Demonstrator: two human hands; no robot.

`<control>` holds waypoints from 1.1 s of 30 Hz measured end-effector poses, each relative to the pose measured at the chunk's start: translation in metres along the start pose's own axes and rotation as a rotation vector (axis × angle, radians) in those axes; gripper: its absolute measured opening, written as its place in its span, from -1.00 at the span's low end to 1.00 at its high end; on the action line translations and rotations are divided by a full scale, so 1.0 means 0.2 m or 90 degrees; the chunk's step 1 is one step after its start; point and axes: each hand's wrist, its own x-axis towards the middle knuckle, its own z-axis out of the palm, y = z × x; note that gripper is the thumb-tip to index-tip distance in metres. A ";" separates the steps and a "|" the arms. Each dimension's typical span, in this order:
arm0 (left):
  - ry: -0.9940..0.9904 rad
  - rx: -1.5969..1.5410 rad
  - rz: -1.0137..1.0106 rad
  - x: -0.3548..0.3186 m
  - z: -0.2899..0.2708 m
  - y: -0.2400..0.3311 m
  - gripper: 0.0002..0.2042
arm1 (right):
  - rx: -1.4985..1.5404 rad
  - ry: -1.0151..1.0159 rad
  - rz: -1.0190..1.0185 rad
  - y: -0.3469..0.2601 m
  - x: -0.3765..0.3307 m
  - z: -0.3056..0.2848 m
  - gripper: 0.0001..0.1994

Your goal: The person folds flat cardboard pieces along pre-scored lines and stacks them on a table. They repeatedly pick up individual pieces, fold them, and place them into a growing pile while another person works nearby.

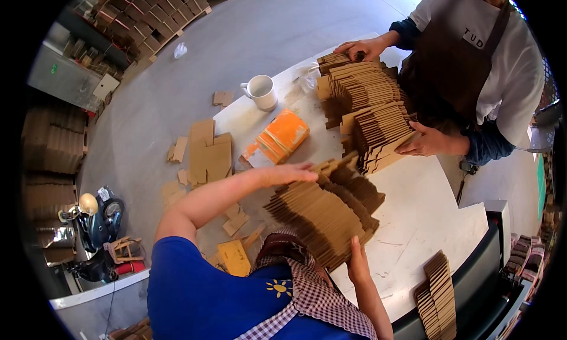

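Observation:
A thick row of slotted brown cardboard pieces (319, 216) stands on edge on the white table, close to my body. Across its far left end lies my left hand (289, 173), fingers stretched out and pressed together against the cardboard. At the near right end my right hand (359, 260) bears on the row with its fingers pointing up, so the pieces sit between both hands. The far edge of the row is smeared by motion. Just beyond it is a similar row of cardboard pieces (372, 106), held at both ends by another person's hands.
An orange-and-white block-shaped package (276, 138) and a white mug (260, 93) stand on the white table (413, 216). Another cardboard stack (438, 295) rests at the near right, beside a dark machine. Cardboard scraps (209, 151) lie left of the table. The co-worker (460, 62) stands opposite.

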 end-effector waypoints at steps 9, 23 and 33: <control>0.309 0.172 0.060 -0.05 -0.38 0.00 -0.33 | -0.161 -0.022 0.043 -0.16 0.17 0.21 -0.12; 1.081 0.190 -0.133 -0.46 -0.60 -1.02 -0.29 | -0.233 0.089 -0.039 0.02 0.15 0.11 -0.22; 0.782 -0.323 -0.103 -0.51 -0.93 -1.75 -0.36 | -0.259 0.144 -0.084 0.07 0.12 -0.01 -0.17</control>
